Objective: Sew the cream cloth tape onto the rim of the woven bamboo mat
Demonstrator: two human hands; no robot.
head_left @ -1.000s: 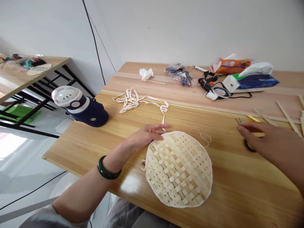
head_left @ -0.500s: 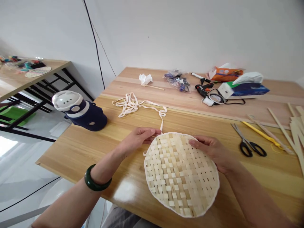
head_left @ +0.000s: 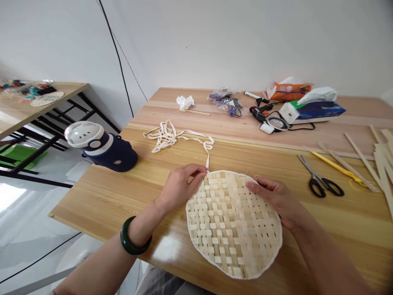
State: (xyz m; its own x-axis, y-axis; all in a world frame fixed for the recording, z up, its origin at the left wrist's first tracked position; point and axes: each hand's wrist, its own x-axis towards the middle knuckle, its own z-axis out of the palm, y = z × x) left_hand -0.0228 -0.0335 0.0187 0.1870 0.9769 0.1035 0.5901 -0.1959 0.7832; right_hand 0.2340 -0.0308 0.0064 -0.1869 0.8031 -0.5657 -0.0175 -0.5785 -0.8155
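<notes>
A round woven disc of pale bamboo strips (head_left: 233, 225) lies flat on the wooden table (head_left: 92, 192), with a bound rim. My left hand (head_left: 182, 186) grips the disc's upper left rim, where a long cream strip (head_left: 208, 157) comes down to my fingertips. That strip runs back to a loose tangle of cream strips (head_left: 166, 137). My right hand (head_left: 272, 200) lies on the disc's upper right part, its fingers over the weave and its thumb hidden.
A navy bottle with a white lid (head_left: 101, 149) stands left. Black-handled scissors (head_left: 321, 184), a yellow strip (head_left: 337, 169) and wooden slats (head_left: 380, 172) lie right. Farther back are a glue gun (head_left: 259, 112), a tissue box (head_left: 313, 110) and a plastic bag (head_left: 227, 105).
My right hand has come from over the scissors onto the disc. The disc has turned, its weave now running square to the view. My left hand has shifted onto the rim.
</notes>
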